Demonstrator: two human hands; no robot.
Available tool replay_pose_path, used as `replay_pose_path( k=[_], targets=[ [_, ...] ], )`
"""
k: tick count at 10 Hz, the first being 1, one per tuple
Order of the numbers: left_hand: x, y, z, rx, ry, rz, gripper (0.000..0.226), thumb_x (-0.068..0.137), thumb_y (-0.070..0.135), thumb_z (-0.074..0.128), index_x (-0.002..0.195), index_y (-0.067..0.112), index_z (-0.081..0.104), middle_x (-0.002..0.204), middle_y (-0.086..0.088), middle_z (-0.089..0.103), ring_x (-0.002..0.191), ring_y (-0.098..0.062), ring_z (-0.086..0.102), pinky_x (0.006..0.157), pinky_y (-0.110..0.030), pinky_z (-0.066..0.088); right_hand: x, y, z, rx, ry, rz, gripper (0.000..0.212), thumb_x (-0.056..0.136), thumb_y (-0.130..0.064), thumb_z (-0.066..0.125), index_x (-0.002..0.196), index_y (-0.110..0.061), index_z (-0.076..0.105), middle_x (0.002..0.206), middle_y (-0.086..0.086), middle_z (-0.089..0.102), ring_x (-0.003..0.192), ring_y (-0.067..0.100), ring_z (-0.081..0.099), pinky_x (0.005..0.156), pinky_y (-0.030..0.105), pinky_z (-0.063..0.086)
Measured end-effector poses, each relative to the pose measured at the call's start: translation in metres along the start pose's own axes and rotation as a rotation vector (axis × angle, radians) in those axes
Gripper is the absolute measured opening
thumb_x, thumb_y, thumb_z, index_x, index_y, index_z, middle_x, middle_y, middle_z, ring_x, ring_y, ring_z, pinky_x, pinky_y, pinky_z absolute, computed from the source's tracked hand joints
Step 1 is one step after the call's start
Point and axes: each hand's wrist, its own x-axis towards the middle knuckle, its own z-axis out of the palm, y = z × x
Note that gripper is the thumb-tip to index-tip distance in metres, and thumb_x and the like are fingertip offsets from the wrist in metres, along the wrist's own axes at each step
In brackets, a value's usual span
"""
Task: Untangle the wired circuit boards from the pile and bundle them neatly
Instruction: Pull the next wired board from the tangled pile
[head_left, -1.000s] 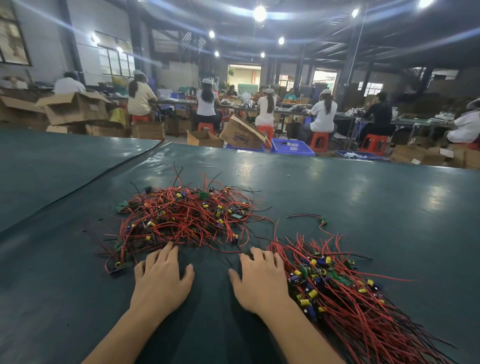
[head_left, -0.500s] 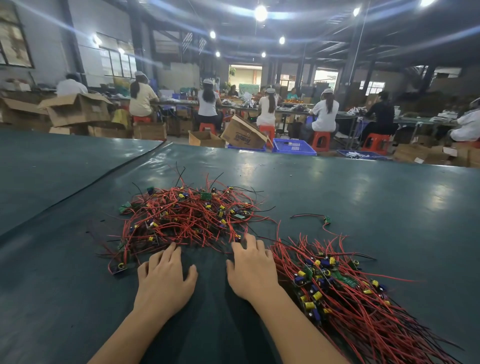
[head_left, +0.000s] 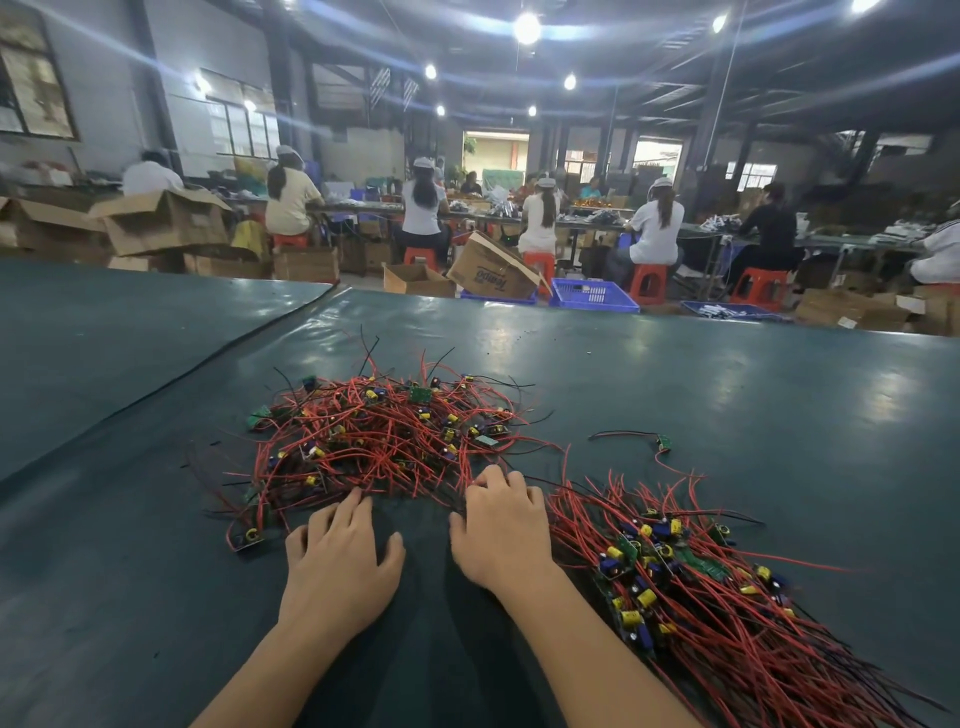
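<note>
The left hand (head_left: 340, 561) lies palm down on the table (head_left: 753, 415), fingers straight and spread, holding nothing. Its fingertips (head_left: 358, 499) touch the near edge of the tangled pile (head_left: 384, 441). The right hand (head_left: 501, 530) is just beside it at 3 o'clock, also palm down. Its fingers (head_left: 491, 475) bend at the knuckles and dip among red wires at the pile's near right edge. The tips are hidden, so I cannot tell whether they pinch a wire or only rest there.

The tangled pile sits at 12 o'clock from the hands: loose red and black wires crossing every way, with small green circuit boards and yellow and blue parts scattered through them. At 4 o'clock from the right hand, touching the forearm's outer side, lies the sorted bundle (head_left: 727, 623). Its boards are gathered near the middle and its wires run roughly parallel toward the lower right. At 1 o'clock, apart from both heaps, 1 stray board (head_left: 663, 442) lies alone with its wires trailing left and downward.

The table has a dark green glossy cover, and a second green table (head_left: 104, 338) adjoins it at 10 o'clock. Beyond the far edge, at 12 o'clock, are cardboard boxes (head_left: 166, 221), blue crates (head_left: 592, 295), and workers (head_left: 654, 223) seated on red stools (head_left: 649, 280) at long benches, backs turned.
</note>
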Motion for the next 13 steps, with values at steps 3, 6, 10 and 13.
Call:
replay_pose_path(
  k=[3,6,10,13],
  targets=[
    [-0.003,0.001,-0.001,-0.009,0.012,0.003,0.064,0.097,0.053,0.03,0.152,0.021,0.024,0.161,0.007,0.015,0.146,-0.017,0.013,0.117,-0.041,0.012,0.001,-0.006,0.005,0.035,-0.059,0.096,0.075,0.099,-0.045,0.044,0.155,-0.009,0.009,0.133,0.01,0.057,0.126,0.031,0.048,0.107,0.046,0.032],
    [0.0,0.0,0.001,-0.022,0.061,0.015,0.064,0.095,0.053,0.033,0.151,0.023,0.025,0.16,0.006,0.018,0.145,-0.017,0.015,0.116,-0.041,0.012,0.003,-0.005,0.005,0.058,0.044,0.104,0.032,0.099,-0.041,0.046,0.116,-0.015,0.051,0.113,0.007,0.065,0.11,0.028,0.059,0.097,0.041,0.035],
    [-0.006,0.005,-0.006,-0.246,0.302,0.279,0.017,0.088,0.029,0.06,0.103,0.029,0.068,0.106,0.014,0.064,0.107,-0.014,0.056,0.098,-0.032,0.022,-0.038,-0.019,0.0,-0.035,0.04,-0.042,0.028,0.094,-0.012,0.047,0.122,-0.012,0.051,0.124,0.011,0.057,0.12,0.035,0.046,0.106,0.046,0.027],
    [-0.023,0.025,-0.009,-0.522,0.245,0.487,0.027,0.091,0.031,0.063,0.066,0.023,0.059,0.052,0.012,0.056,0.047,-0.007,0.049,0.056,-0.027,0.037,-0.084,-0.011,-0.011,0.213,0.045,-0.073,0.033,0.089,-0.01,0.047,0.121,-0.018,0.05,0.118,-0.001,0.058,0.115,0.023,0.042,0.091,0.033,0.037]
  ],
)
